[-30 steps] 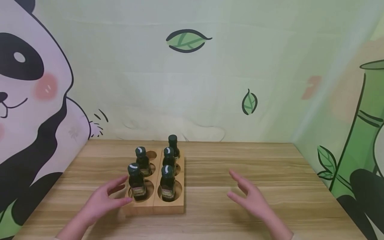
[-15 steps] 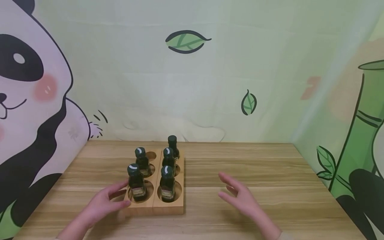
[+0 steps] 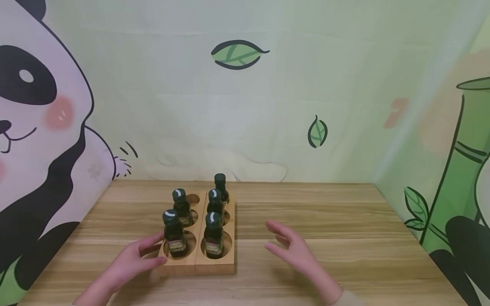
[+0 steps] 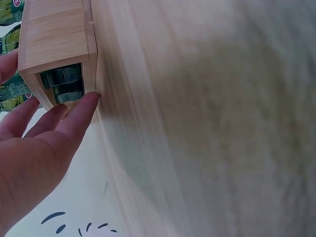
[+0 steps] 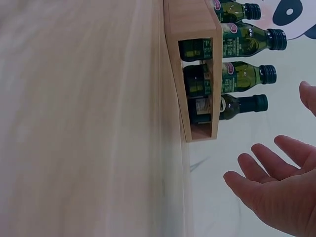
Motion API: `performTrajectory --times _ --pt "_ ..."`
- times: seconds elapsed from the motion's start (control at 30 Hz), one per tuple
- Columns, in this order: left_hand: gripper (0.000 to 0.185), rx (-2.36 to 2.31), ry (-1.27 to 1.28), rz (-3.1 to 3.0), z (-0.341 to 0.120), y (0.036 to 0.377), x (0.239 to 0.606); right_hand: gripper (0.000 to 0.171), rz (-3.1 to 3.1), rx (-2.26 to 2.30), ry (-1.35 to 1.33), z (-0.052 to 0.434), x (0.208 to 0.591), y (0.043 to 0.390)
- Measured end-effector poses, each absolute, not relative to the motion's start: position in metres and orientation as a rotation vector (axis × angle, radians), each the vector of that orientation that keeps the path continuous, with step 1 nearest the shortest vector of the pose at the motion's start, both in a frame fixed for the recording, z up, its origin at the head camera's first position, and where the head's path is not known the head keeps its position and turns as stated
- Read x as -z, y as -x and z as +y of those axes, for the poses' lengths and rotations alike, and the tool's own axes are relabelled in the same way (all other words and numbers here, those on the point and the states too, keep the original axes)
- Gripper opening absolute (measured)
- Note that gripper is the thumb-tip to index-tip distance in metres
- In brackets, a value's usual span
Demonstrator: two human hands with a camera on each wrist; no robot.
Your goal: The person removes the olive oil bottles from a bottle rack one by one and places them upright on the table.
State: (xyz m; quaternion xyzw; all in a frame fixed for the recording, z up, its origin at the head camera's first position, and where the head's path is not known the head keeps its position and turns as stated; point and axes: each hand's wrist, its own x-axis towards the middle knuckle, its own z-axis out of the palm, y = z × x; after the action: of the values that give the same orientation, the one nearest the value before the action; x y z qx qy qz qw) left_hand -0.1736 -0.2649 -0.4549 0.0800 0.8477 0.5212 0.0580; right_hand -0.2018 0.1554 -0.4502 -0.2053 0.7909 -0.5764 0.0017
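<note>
Five dark green bottles (image 3: pixel 175 231) are seen standing in a wooden rack (image 3: pixel 214 267), lower left of centre in the head view, on the bench (image 3: pixel 344 221). One hole at the rack's far left corner is left unfilled. Left hand (image 3: pixel 128 261) is placed against the rack's near left corner, fingers (image 4: pixel 81 116) straight and relaxed, tips touching the wood; nothing is gripped. Right hand (image 3: pixel 294 250) is held open over the bench to the right of the rack, apart from it, fingers (image 5: pixel 261 160) spread and holding nothing. Bottle bases are shown through the rack's open side in the right wrist view. A panda and bamboo backdrop (image 3: pixel 46 106) is hung behind the bench.
</note>
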Motion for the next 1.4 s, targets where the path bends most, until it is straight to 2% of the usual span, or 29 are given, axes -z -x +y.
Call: performTrajectory --times 1.4 --pt "0.075 -1.632 -0.167 2.46 -0.267 0.174 0.457 0.064 2.341 1.837 0.738 0.065 0.435 0.211"
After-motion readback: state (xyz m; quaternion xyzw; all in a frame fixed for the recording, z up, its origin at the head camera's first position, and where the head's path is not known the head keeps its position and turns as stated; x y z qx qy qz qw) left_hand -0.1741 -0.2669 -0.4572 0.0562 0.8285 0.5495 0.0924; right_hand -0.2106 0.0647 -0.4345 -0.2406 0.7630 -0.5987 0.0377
